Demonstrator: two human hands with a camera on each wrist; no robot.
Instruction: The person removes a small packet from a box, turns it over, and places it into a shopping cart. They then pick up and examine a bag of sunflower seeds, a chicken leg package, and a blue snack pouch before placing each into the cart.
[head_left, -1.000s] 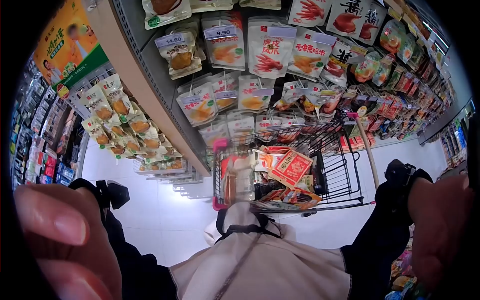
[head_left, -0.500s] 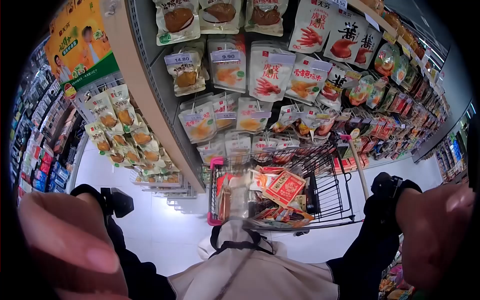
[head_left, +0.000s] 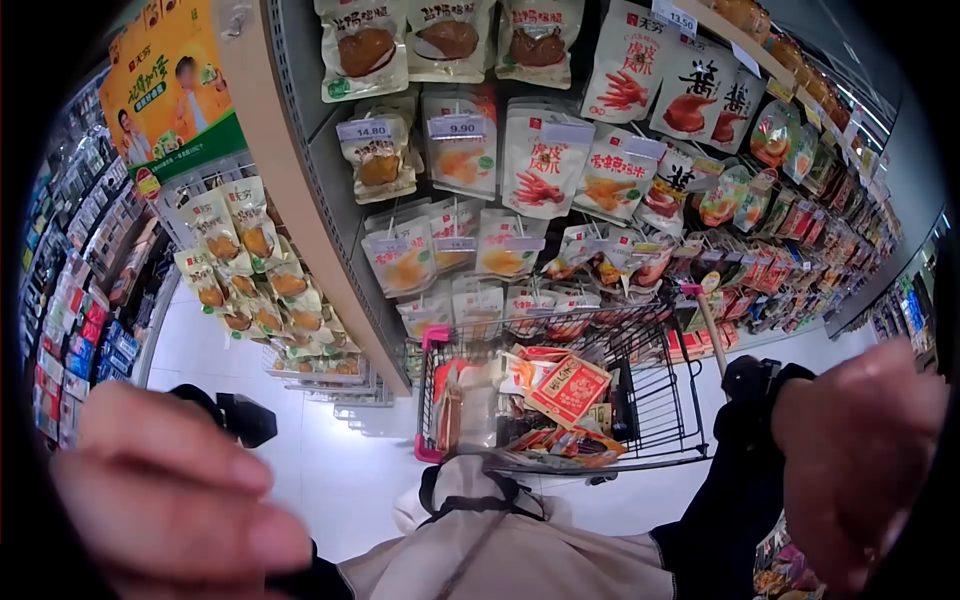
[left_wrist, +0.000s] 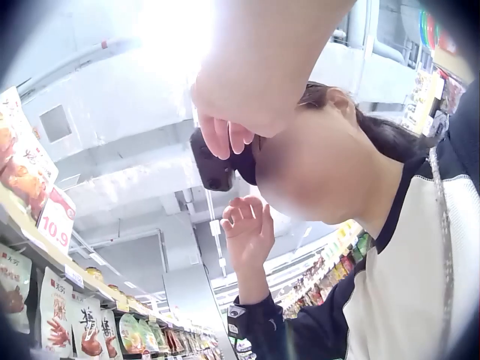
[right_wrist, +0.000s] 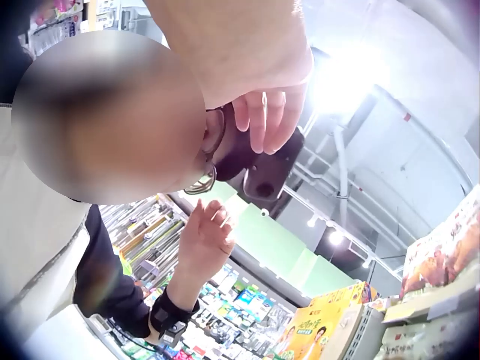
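Both hands are raised beside the head camera. In the head view my left hand (head_left: 180,490) is large and blurred at the lower left, fingers loosely bent around nothing. My right hand (head_left: 860,460) is at the right edge, also blurred, with no object visible in it. The left wrist view shows the left hand (left_wrist: 251,90) with fingers hanging over the black head camera (left_wrist: 214,165); contact cannot be told. Below it the right hand (left_wrist: 249,236) has relaxed fingers. A wire shopping cart (head_left: 675,462) stands below, holding a red packet (head_left: 570,390) and other packs.
Hanging food pouches (head_left: 545,160) fill the rack ahead. A wooden-edged shelf upright (head_left: 320,220) stands left of them, beside more pouches (head_left: 250,235) and an orange poster (head_left: 165,90). White floor (head_left: 205,330) shows at the left; shelves continue at the right.
The left fingers have moved inward and spread further across the lower left. The right hand has shifted slightly inward. The head view has tilted up, bringing in more upper pouches.
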